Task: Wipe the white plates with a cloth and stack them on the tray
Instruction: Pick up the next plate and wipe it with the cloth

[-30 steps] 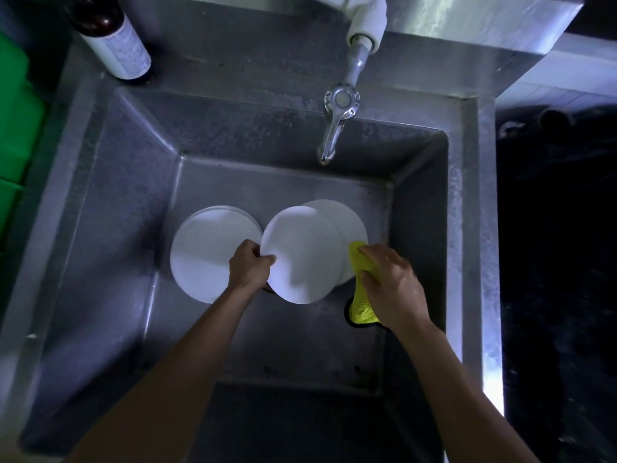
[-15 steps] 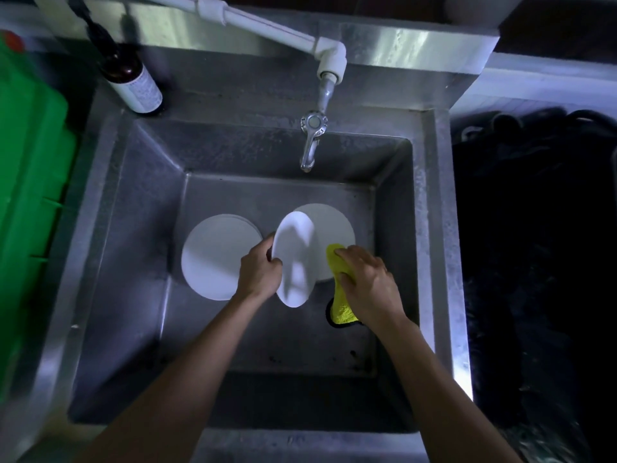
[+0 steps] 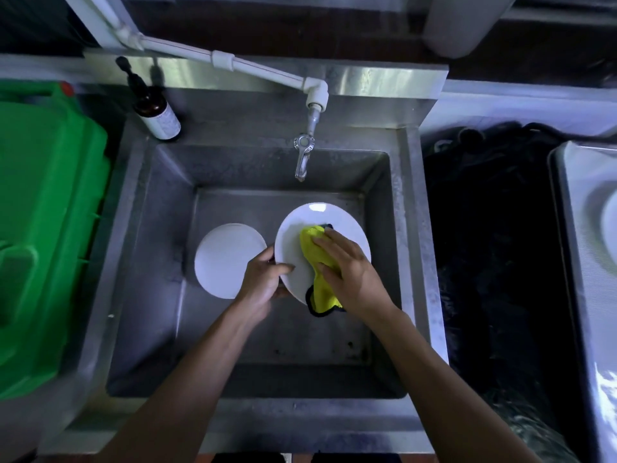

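Over the steel sink [image 3: 160, 295] I hold a white plate [image 3: 337, 225] face up. My left hand [image 3: 263, 282] grips its left rim, thumb on top. My right hand [image 3: 347, 269] lies with straight fingers on a yellow cloth [image 3: 319, 289] and presses it against the plate's face. The cloth's dark-edged end hangs off the plate's near rim. Another white plate [image 3: 223, 259], perhaps a small stack, rests on the sink floor to the left. At the far right edge a metal tray [image 3: 581, 262] shows, with a white plate [image 3: 611, 228] partly in view on it.
A tap [image 3: 302, 158] hangs from a white pipe over the back of the sink. A brown pump bottle [image 3: 157, 115] stands on the back left corner. A green plastic crate [image 3: 43, 228] sits left of the sink. Dark bags [image 3: 494, 262] fill the gap between sink and tray.
The left hand lifted one plate off the sink floor and turned it face up. The right hand brought the yellow cloth from beside the plates onto its face.
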